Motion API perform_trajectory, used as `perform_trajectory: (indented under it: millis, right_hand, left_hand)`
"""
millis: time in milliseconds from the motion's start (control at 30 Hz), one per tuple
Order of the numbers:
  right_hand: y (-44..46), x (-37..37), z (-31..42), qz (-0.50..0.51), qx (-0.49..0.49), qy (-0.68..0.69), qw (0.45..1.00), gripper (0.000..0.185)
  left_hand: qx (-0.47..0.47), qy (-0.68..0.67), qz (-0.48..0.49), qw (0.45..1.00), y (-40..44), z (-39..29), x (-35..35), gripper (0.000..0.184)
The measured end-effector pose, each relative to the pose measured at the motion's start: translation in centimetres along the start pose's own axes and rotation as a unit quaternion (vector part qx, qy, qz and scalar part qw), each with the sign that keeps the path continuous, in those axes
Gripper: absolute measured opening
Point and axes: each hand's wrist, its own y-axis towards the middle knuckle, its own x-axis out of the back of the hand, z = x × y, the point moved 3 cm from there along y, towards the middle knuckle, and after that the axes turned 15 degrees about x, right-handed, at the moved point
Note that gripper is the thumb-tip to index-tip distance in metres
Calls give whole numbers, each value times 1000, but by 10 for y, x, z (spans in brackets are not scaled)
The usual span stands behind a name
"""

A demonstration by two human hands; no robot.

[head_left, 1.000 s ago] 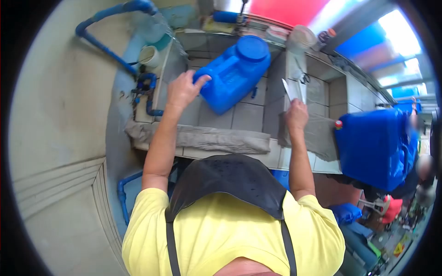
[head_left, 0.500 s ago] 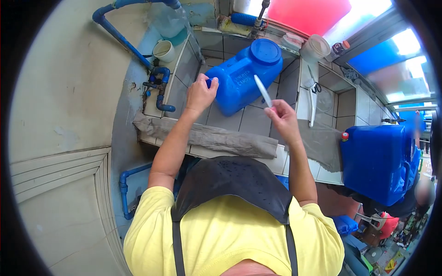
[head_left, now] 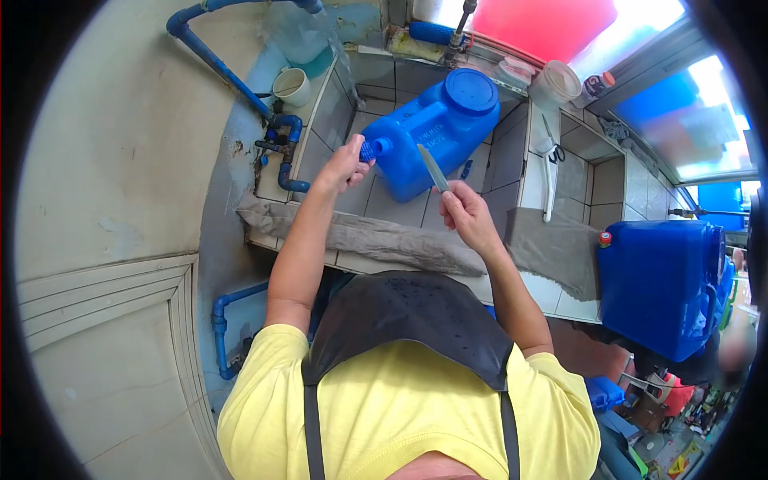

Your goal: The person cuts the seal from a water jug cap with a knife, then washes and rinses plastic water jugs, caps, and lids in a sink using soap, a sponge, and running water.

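A blue plastic water jug (head_left: 428,148) lies tilted in the tiled sink (head_left: 402,212), its large round lid toward the back. My left hand (head_left: 342,166) grips a ridged blue cap (head_left: 367,150) between thumb and fingers. That cap is off the jug's small spout (head_left: 384,146), just to the left of it. In my right hand (head_left: 469,214) is a knife (head_left: 433,170), its blade pointing up and left in front of the jug. The knife's handle is mostly hidden in my fingers.
Along the sink's front edge lies a rolled grey cloth (head_left: 360,240). Scissors (head_left: 555,152) and a white-handled tool (head_left: 549,188) rest on the right ledge. Another blue container (head_left: 656,280) stands at the right. A white cup (head_left: 293,86) and blue pipes (head_left: 290,164) are at the left.
The cap has come off the spout in my left hand, leaving the spout uncovered. My right hand and the knife have moved left and slightly toward me.
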Motion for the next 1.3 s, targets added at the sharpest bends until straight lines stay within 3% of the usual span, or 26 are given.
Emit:
perform_trajectory:
  millis: [33, 100, 133, 200, 233, 300, 500, 633, 700, 833, 900, 1200, 1300]
  right_hand:
    - [-1, -1, 1, -20, -1, 13, 1000, 23]
    - [0, 0, 11, -11, -1, -9, 1000, 23]
    - [0, 0, 15, -3, -1, -35, 999, 22]
    - [1, -4, 18, 8, 5, -17, 1000, 22]
    - [2, -6, 20, 17, 12, -1, 1000, 22]
    - [5, -14, 27, 12, 26, 12, 1000, 21]
    - [13, -30, 48, 8, 61, -1, 998, 20]
    - [15, -35, 39, 31, 101, -66, 992, 20]
    - [16, -37, 44, 32, 92, -71, 993, 20]
    - [20, -43, 47, 30, 95, -100, 990, 20]
    - [22, -45, 46, 27, 102, -110, 988, 20]
    - [22, -53, 36, -34, 115, -39, 992, 18]
    - [30, -49, 41, -110, 83, 81, 987, 17]
  left_hand:
    - [1, -2, -3, 1000, -11, 2, -4, 62]
    - [-170, 42, -128, 976, -42, -5, -13, 46]
    - [-169, 39, -130, 976, -56, -5, -23, 46]
    - [-324, -89, -13, 942, -82, -11, -42, 32]
    - [-325, -91, -13, 941, -84, -8, -45, 32]
    - [-390, -113, 88, 910, -89, -8, -52, 37]
    - [-366, -167, 209, 892, -83, -10, -60, 44]
    - [-375, -154, 200, 892, -84, -14, -68, 43]
    - [-384, -135, 123, 905, -84, -15, -73, 43]
    - [-395, -147, 73, 904, -73, -15, -84, 47]
    - [-380, -169, -33, 909, -72, -16, -93, 54]
    - [-352, -303, -62, 883, -73, -17, -119, 55]
    - [-398, -14, -194, 897, -71, 1, -127, 54]
